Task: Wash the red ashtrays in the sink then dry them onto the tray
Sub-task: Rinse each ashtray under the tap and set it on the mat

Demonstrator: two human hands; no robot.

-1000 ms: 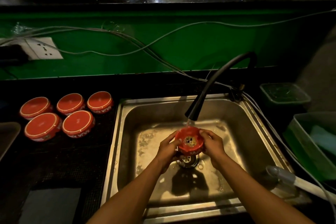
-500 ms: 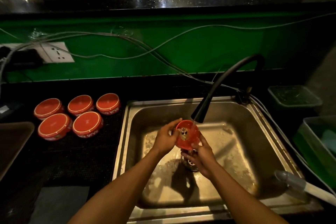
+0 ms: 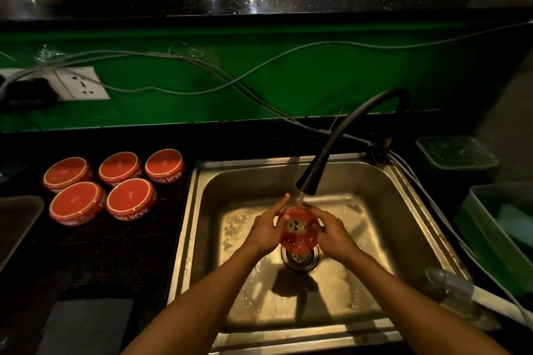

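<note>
Red ashtray (image 3: pixel 299 230) under faucet (image 3: pixel 308 183) stream, over sink (image 3: pixel 202 239) drain; left hand (image 3: pixel 266 229) & right hand (image 3: pixel 331 232) both grasping its rim. Wash in progress. Five ashtrays (image 3: pixel 131 200) inverted on counter, left of sink; washed or not: can't tell. Tray (image 3: pixel 14 222) bare where visible; drying step prob. pending.

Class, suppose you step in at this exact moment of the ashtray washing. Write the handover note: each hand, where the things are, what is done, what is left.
Left hand and right hand both grip one red ashtray under the running faucet, above the sink drain.
Five ashtrays sit upside down on the counter left of the sink; whether they are washed cannot be told.
The tray at far left holds nothing visible.
Left: finish rinsing, dry, put on the tray.
</note>
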